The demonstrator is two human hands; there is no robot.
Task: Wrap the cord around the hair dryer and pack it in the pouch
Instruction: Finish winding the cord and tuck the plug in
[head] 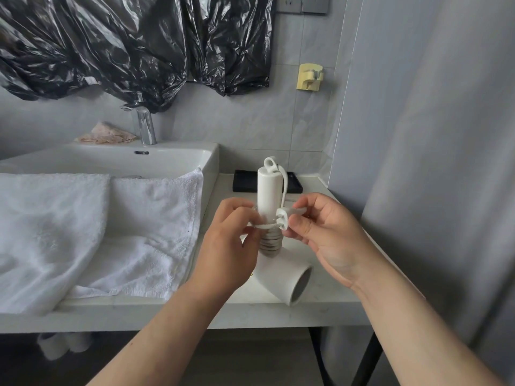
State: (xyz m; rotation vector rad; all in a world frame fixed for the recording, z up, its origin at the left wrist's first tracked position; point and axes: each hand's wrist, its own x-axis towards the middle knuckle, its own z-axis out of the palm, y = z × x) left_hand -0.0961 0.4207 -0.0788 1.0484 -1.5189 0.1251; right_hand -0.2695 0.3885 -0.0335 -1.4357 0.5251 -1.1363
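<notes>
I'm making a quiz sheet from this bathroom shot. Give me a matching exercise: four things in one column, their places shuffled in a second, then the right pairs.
Things:
1. plug
2. white towel
3. black tray
4. cord coils

Places:
A. draped over the sink's front edge
B. wound around the hair dryer handle
C. pinched in the right hand
D. on the counter behind the dryer

Pairs: 1-C, 2-A, 3-D, 4-B

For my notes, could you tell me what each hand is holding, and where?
The right hand pinches the plug; the left hand pinches the cord beside the hair dryer handle.
</notes>
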